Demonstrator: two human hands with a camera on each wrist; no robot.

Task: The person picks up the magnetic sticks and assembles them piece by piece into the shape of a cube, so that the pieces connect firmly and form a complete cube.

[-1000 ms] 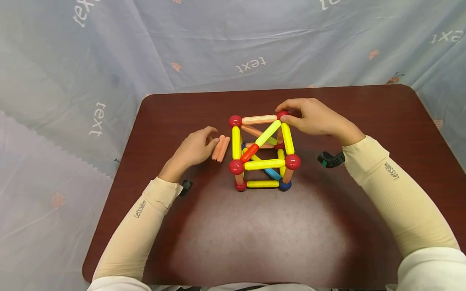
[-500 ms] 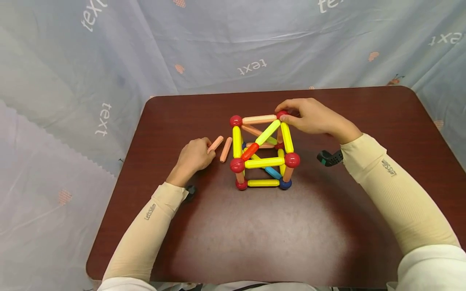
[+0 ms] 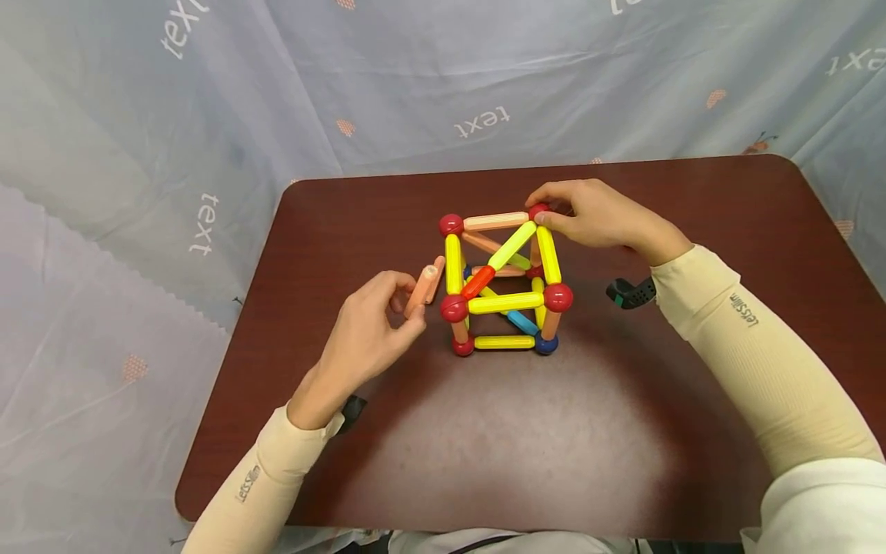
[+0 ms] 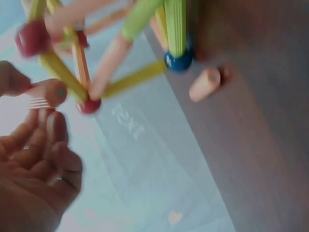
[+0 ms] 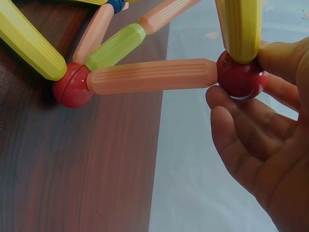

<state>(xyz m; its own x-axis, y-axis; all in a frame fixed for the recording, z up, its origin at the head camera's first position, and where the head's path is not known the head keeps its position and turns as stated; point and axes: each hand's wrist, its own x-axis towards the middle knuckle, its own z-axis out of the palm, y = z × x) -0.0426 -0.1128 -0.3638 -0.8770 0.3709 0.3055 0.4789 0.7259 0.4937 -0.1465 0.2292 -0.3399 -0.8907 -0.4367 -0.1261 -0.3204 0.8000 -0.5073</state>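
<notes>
A cube-shaped frame of magnetic rods (image 3: pixel 505 302) and balls stands on the table. Red balls mark its top corners, and a red-and-lime diagonal (image 3: pixel 508 250) crosses its top face. My right hand (image 3: pixel 598 217) grips the red ball (image 5: pixel 241 79) at the far right top corner, thumb on one side and fingers on the other. To the left of the frame, my left hand (image 3: pixel 367 331) pinches an orange magnetic rod (image 3: pixel 421 291) between thumb and fingers, one end pointing up. Another orange rod (image 4: pixel 203 87) lies on the table between that hand and the frame, partly hidden in the head view.
The dark reddish-brown table (image 3: pixel 554 446) extends around the frame on all sides. A pale printed cloth (image 3: pixel 443 85) hangs behind and to the left of it. Black straps (image 3: pixel 630 294) show at both wrists.
My left hand has picked up one of the two orange rods from the table, lifted it and turned it more upright. The right hand stays on its corner ball.
</notes>
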